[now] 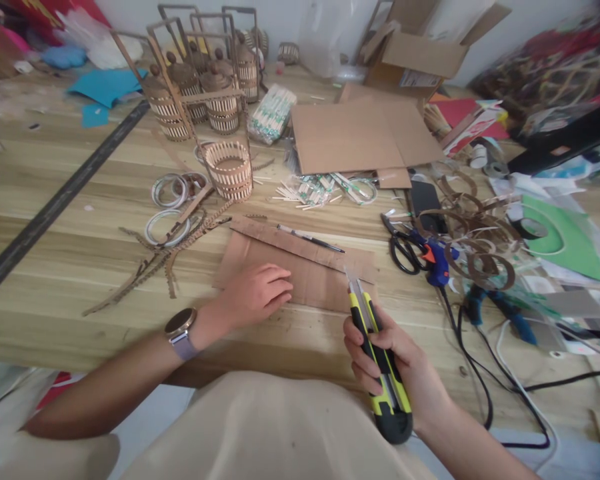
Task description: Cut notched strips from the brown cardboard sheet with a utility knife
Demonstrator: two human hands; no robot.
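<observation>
My left hand (253, 293) rests on a flat piece of brown cardboard (310, 270) near the table's front edge, its fingers curled loosely and pressing down, a watch on the wrist. My right hand (400, 363) is closed round a yellow and black utility knife (377, 357). The blade is out, its tip at the cardboard's right front edge. A narrow cardboard strip (300, 243) lies across the far side of the piece, with a dark pen (310, 237) on it.
Black scissors (405, 250), a blue glue gun (435, 257), curled cardboard rings (480, 247) and cables lie to the right. Small slatted baskets (227, 170) and tape rolls (169, 192) stand behind, with flat cardboard sheets (350, 137) and an open box (420, 47) further back.
</observation>
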